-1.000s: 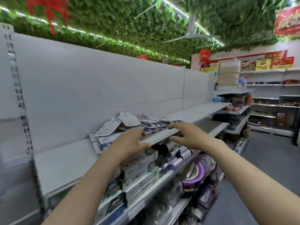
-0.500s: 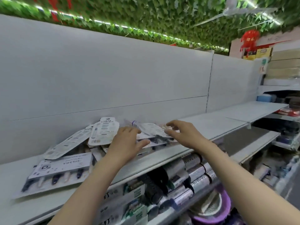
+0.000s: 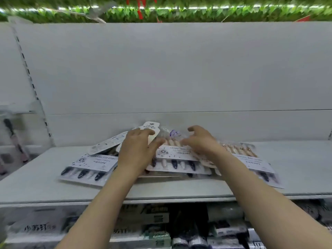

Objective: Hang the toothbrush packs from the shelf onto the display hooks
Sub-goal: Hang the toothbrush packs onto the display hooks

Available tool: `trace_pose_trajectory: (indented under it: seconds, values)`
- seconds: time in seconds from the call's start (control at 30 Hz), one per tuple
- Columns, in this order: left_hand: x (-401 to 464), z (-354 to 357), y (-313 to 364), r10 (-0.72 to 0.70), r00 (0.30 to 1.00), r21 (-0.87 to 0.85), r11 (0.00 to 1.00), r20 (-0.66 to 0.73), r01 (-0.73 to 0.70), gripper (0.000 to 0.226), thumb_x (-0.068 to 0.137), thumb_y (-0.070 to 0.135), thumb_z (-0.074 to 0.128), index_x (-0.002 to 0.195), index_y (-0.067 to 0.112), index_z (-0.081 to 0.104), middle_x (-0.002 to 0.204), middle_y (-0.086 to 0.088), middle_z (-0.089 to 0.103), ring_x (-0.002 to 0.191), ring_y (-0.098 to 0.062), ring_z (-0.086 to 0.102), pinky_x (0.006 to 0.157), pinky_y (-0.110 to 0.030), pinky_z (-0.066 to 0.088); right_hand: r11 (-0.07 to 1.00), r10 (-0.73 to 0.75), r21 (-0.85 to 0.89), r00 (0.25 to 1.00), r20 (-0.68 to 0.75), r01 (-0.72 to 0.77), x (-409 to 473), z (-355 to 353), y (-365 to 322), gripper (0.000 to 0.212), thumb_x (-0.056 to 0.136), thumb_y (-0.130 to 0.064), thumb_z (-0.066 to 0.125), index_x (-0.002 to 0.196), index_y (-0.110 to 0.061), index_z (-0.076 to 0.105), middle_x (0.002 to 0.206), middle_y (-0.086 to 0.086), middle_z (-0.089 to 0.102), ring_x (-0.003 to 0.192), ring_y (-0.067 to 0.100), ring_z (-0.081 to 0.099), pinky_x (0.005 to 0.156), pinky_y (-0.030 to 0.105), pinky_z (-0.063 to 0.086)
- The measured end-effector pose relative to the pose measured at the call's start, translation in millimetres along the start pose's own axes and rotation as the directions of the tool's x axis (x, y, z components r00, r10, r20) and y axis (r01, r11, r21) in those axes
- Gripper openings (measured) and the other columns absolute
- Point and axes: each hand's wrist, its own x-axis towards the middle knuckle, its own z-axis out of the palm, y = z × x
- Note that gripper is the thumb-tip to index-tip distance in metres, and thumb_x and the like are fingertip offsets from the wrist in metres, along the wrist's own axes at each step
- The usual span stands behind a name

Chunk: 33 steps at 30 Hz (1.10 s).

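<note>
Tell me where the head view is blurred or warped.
Head view: the leaf ceiling and lower-shelf boxes are smeared with motion blur; the shelf edge bows from the wide lens; the packs and both hands, left and right, are fairly sharp; lighting is even.

Two bare forearms, sleeveless, no rings or watch visible.

— Bright in here, isn't it? Even, cool light, mostly from the string of white lamps [image 3: 269,6] up in the green leaf canopy [image 3: 179,15].

— Yes, those lamps blow out to white streaks. Everything's smeared, too; the print on the pale card-backed toothbrush packs [image 3: 89,164] hardly reads.

— The flat grey metal shelf [image 3: 296,162] bows at the edges, and the slotted upright [image 3: 30,78] leans.

— Soft shadow under the shelf lip; the goods below are dim and blurred.
</note>
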Motion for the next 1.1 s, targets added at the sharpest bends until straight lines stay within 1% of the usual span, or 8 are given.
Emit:
trace_pose_trajectory:
  seconds: [0.13,0.27,0.4,0.5,0.67,0.87,1.03,1.1]
  values:
    - [13,-5,-16,-0.258,0.954,0.102,0.964,0.149,0.245,0.081,0.080,0.076,0.051,0.137,0.019,0.050,0.130,-0.006,0.062,0.124,-0.030,0.051,0.095,-0.041,0.047,0.945,0.007,0.327,1.000,-0.018,-0.001,-4,0,15,0.046,0.083,-0.018,0.077,0.127,-0.014,0.065,0.118,0.007,0.063,0.100,0.024,0.061,0.089,0.039,0.049]
    - [17,-14,-24,-0.314,0.928,0.112,0.949,0.199,0.296,0.074,0.077,0.068,0.065,0.133,0.022,0.048,0.120,0.000,0.063,0.109,-0.024,0.059,0.081,-0.036,0.048,0.866,-0.050,0.496,0.998,-0.043,0.064,-17,9,12,0.016,0.087,-0.012,0.070,0.100,-0.021,0.073,0.083,0.001,0.061,0.072,0.019,0.051,0.070,0.035,0.045]
    - [24,-19,-39,-0.325,0.927,0.094,0.945,0.189,0.312,0.049,0.077,0.050,0.074,0.118,0.027,0.059,0.110,0.001,0.067,0.102,-0.024,0.061,0.084,-0.036,0.050,0.833,-0.052,0.545,0.994,-0.095,0.096,-24,15,4,0.028,0.094,-0.015,0.065,0.122,-0.016,0.066,0.094,0.006,0.072,0.073,0.015,0.065,0.067,0.028,0.053]
    - [35,-22,-48,-0.298,0.938,0.093,0.954,0.179,0.286,0.028,0.082,0.041,0.070,0.102,0.022,0.067,0.102,-0.003,0.068,0.096,-0.029,0.062,0.076,-0.033,0.048,0.805,-0.082,0.572,0.985,-0.150,0.154,-29,15,0,0.043,0.097,-0.020,0.063,0.135,-0.036,0.054,0.096,0.010,0.075,0.075,0.017,0.070,0.074,0.031,0.057]
    - [49,-31,-73,-0.264,0.963,0.104,0.961,0.050,0.258,0.017,0.089,0.029,0.055,0.077,0.016,0.057,0.079,-0.008,0.061,0.073,-0.032,0.054,0.054,-0.029,0.032,0.706,-0.169,0.656,0.963,-0.210,0.266,-38,12,-18,0.026,0.104,-0.014,0.050,0.117,-0.025,0.070,0.117,0.020,0.066,0.091,0.024,0.074,0.075,0.027,0.059]
    - [39,-51,-74,-0.159,0.967,-0.266,0.959,-0.198,0.103,0.018,0.094,0.026,0.056,0.076,0.021,0.057,0.067,0.001,0.058,0.065,-0.023,0.051,0.053,-0.031,0.033,0.597,-0.211,0.754,0.961,-0.180,0.272,-46,4,-35,0.027,0.104,-0.023,0.049,0.125,-0.019,0.065,0.126,0.021,0.062,0.105,0.031,0.072,0.086,0.036,0.058]
    - [14,-54,-65,-0.207,0.973,-0.706,0.704,-0.100,0.077,0.003,0.090,0.026,0.070,0.088,0.024,0.069,0.082,-0.004,0.072,0.083,-0.029,0.069,0.070,-0.044,0.059,0.575,-0.193,0.790,0.974,-0.121,0.212,-67,9,-46,0.035,0.102,-0.029,0.048,0.128,-0.015,0.066,0.125,0.028,0.063,0.105,0.038,0.071,0.094,0.045,0.055]
    - [-3,-58,-59,-0.234,0.971,-0.792,0.603,-0.053,0.102,0.005,0.089,0.022,0.072,0.088,0.026,0.070,0.085,-0.002,0.074,0.081,-0.023,0.072,0.067,-0.038,0.061,0.528,-0.230,0.824,0.969,-0.092,0.204,-76,13,-47,0.040,0.101,-0.026,0.040,0.132,-0.014,0.063,0.125,0.033,0.062,0.106,0.044,0.069,0.092,0.046,0.054]
